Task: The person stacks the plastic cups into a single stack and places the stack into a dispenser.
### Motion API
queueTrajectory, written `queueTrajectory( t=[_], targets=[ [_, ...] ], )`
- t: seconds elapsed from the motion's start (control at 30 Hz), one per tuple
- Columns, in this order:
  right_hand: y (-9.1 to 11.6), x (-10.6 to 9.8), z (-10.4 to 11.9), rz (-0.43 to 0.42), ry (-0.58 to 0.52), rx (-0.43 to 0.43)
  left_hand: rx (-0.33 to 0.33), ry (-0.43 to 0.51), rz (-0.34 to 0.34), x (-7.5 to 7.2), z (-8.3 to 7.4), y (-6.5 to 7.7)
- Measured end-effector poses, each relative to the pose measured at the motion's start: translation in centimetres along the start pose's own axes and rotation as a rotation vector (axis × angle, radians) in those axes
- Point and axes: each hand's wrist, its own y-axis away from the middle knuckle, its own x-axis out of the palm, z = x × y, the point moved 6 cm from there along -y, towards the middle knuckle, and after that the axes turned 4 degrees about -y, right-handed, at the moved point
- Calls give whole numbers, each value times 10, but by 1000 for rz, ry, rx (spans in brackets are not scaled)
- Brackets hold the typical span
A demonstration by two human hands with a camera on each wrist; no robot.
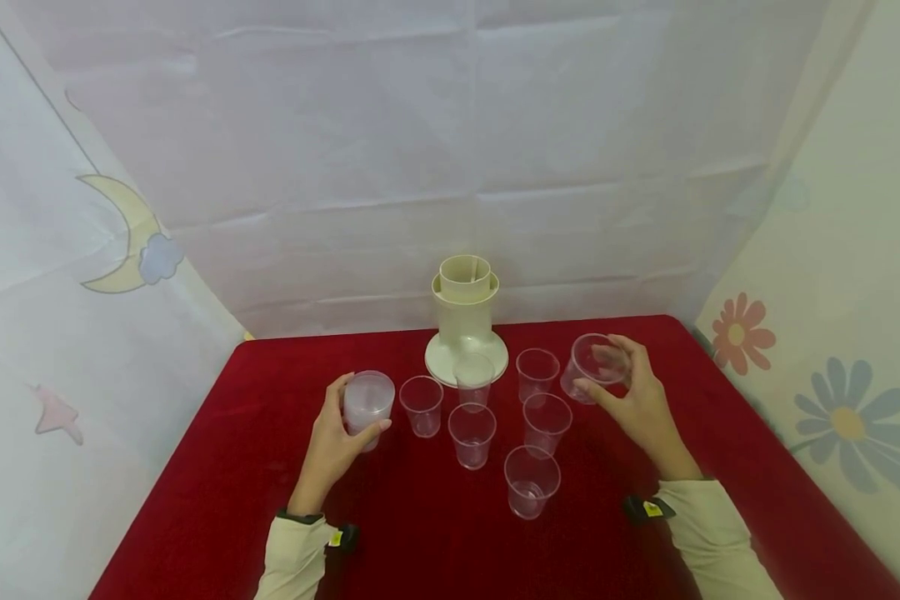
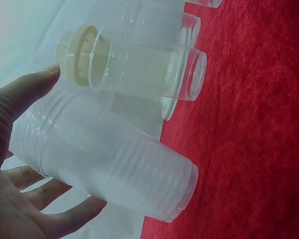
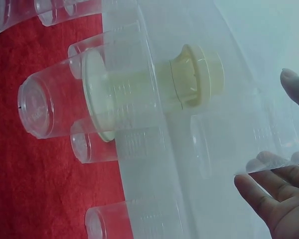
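Observation:
My left hand (image 1: 333,442) grips a stack of clear plastic cups (image 2: 114,149), thumb on one side and fingers round the other. The nested rims show as several rings in the left wrist view. On the right, my right hand (image 1: 637,396) holds a clear plastic cup (image 1: 588,371) between thumb and fingers. That cup (image 3: 244,142) is off the cloth in the right wrist view. Between the hands, several single clear cups stand upright on the red cloth, among them a near one (image 1: 532,483), a middle one (image 1: 472,437) and one beside the stack (image 1: 423,408).
A cream cup dispenser (image 1: 465,321) with a round base stands at the back of the table, just behind the cups. Red cloth (image 1: 435,533) covers the table. White sheets (image 1: 345,150) hang behind and at both sides, close to the table's edges.

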Motion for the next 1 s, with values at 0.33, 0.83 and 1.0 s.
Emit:
queueTrajectory(
  t=[0.33, 0.83, 1.0],
  targets=[
    [-1, 9, 5, 22, -38, -31, 0, -7, -16, -1, 1, 2],
    [-5, 20, 23, 41, -51, -45, -9, -5, 0, 0, 0, -1],
    [-5, 24, 26, 47, -55, -42, -3, -2, 3, 0, -1, -1]
  ],
)
